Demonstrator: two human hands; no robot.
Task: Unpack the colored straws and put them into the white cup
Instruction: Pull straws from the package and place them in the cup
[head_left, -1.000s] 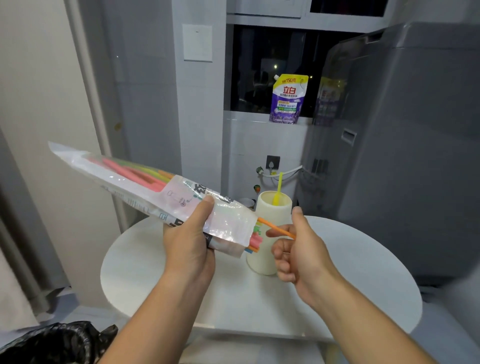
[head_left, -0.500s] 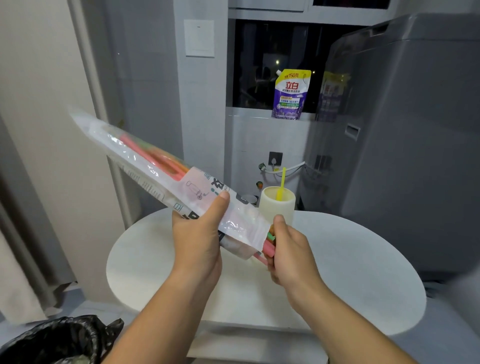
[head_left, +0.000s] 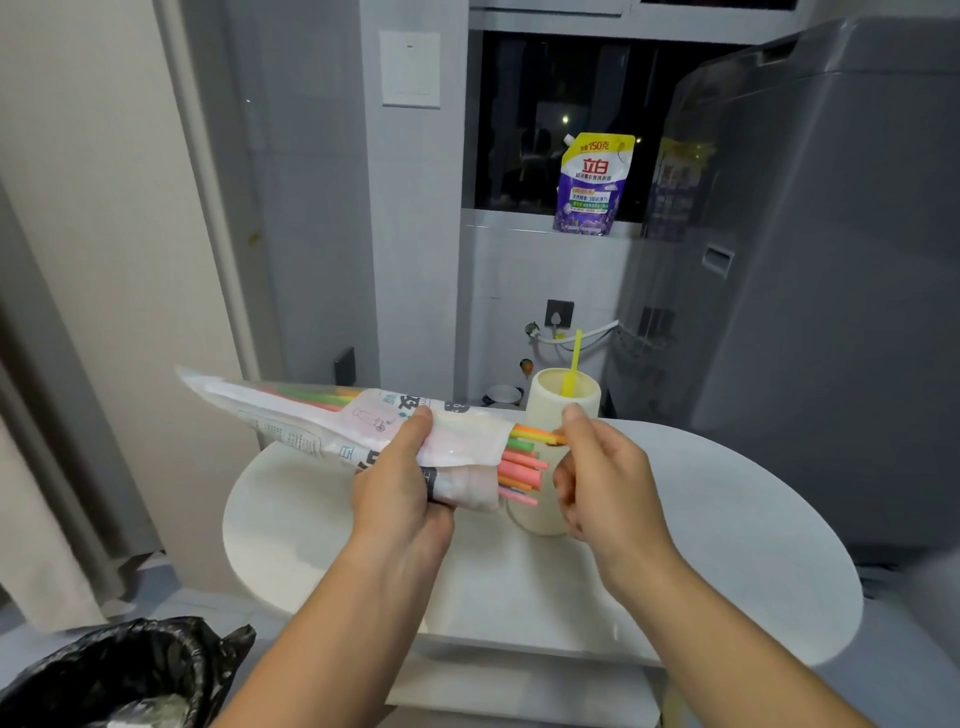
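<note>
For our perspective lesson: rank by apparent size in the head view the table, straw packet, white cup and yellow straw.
table
straw packet
white cup
yellow straw
Packet is nearer the camera, which inflates it against the cup.

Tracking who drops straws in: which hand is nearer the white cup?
The right hand: it is just in front of the white cup, pinching an orange straw. The left hand grips the straw packet, further left of the cup.

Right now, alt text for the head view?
The left hand grips an opened straw pack while the right hand pinches an orange straw poking from its end. Behind them, a white cup holding one yellow straw stands on a round white table.
</note>
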